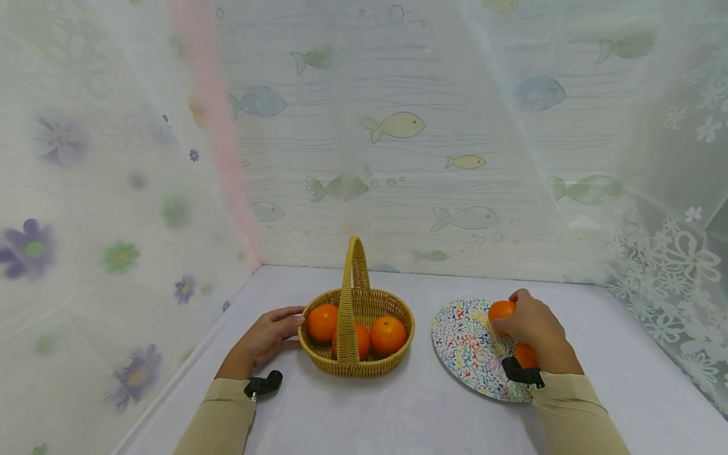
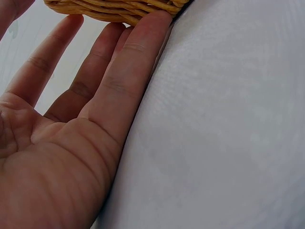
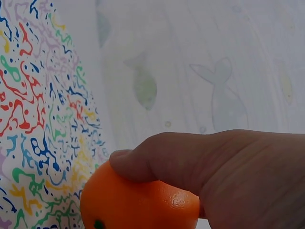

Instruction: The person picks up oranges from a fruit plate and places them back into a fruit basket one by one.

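Note:
A yellow wicker basket (image 1: 356,370) with a tall handle stands on the white table and holds three oranges, one of them the orange (image 1: 388,335) at its right side. My left hand (image 1: 266,336) touches the basket's left side with nearly straight fingers, its fingertips against the wicker (image 2: 112,8) in the left wrist view. Over a round patterned plate (image 1: 463,347), my right hand (image 1: 537,323) grips an orange (image 3: 138,200), the thumb lying across it. Another orange (image 1: 526,356) lies on the plate below that hand, partly hidden by the wrist.
A white cloth covers the table (image 1: 387,417). Behind it hangs a curtain (image 1: 398,164) printed with fish, and a flowered curtain (image 1: 114,253) borders the left side. White lace flowers (image 1: 671,284) hang at the right. Black wrist cameras (image 1: 264,383) sit at both cuffs.

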Demonstrator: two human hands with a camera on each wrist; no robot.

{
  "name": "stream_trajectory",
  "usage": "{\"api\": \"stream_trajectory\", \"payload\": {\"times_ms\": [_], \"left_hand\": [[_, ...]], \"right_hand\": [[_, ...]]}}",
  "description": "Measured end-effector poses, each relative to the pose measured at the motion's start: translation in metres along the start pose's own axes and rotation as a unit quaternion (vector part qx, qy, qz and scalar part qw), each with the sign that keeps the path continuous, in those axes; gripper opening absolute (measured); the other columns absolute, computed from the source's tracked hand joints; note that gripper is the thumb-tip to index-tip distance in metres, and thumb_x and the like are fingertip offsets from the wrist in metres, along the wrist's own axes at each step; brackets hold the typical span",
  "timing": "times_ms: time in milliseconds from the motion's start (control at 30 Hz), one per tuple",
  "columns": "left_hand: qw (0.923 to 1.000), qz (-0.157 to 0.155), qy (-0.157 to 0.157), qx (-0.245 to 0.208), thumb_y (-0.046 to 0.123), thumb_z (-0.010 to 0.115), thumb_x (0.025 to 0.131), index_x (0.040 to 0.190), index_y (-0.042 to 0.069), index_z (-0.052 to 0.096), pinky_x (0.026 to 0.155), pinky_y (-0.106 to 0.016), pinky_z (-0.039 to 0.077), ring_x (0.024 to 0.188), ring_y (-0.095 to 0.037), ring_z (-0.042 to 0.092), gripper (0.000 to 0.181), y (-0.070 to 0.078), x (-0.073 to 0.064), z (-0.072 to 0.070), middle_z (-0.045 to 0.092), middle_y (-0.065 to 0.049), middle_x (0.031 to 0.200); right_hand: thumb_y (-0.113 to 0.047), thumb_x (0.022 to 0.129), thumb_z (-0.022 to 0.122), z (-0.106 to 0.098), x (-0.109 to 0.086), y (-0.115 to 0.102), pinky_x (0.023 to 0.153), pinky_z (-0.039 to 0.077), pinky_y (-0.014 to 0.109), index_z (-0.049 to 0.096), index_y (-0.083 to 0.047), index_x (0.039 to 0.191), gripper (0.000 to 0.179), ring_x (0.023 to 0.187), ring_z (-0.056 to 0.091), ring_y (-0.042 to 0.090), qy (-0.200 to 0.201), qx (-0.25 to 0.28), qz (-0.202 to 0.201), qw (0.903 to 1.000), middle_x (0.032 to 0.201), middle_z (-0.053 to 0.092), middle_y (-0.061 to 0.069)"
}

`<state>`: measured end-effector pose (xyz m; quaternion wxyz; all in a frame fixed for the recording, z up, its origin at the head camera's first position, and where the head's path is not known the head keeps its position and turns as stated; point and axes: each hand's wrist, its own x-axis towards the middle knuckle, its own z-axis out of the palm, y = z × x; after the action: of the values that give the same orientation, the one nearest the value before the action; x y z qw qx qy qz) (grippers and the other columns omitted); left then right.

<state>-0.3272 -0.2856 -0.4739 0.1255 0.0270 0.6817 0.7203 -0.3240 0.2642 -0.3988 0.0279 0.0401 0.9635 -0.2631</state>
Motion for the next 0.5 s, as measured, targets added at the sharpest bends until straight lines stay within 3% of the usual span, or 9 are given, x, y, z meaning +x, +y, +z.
{"api": "stream_trajectory", "payload": {"times_ms": [167, 500], "left_hand": [[0.9999, -0.004, 0.008, -0.009, 0.02, 0.07, 0.1, 0.148, 0.006, 0.055, 0.095, -0.049, 0.06, 0.114, -0.024, 0.071, 0.052, -0.0006, 0.0, -0.0002, 0.067, -0.007, 0.135], [0.9999, -0.001, 0.005, -0.011, 0.02, 0.07, 0.1, 0.148, 0.004, 0.054, 0.095, -0.049, 0.06, 0.114, -0.025, 0.071, 0.053, -0.0017, 0.0019, -0.0015, 0.067, -0.007, 0.135]], "right_hand": [[-0.036, 0.084, 0.077, 0.0011, 0.0, -0.0022, 0.064, 0.051, 0.04, 0.039, 0.005, 0.133, 0.074, 0.083, 0.059, 0.035, 0.008, 0.008, -0.018, 0.9998, 0.108, 0.059, 0.029], [-0.036, 0.087, 0.074, 0.002, -0.001, -0.0053, 0.064, 0.052, 0.041, 0.043, -0.003, 0.138, 0.068, 0.086, 0.058, 0.036, 0.018, 0.012, -0.043, 0.9988, 0.114, 0.056, 0.032]]}}
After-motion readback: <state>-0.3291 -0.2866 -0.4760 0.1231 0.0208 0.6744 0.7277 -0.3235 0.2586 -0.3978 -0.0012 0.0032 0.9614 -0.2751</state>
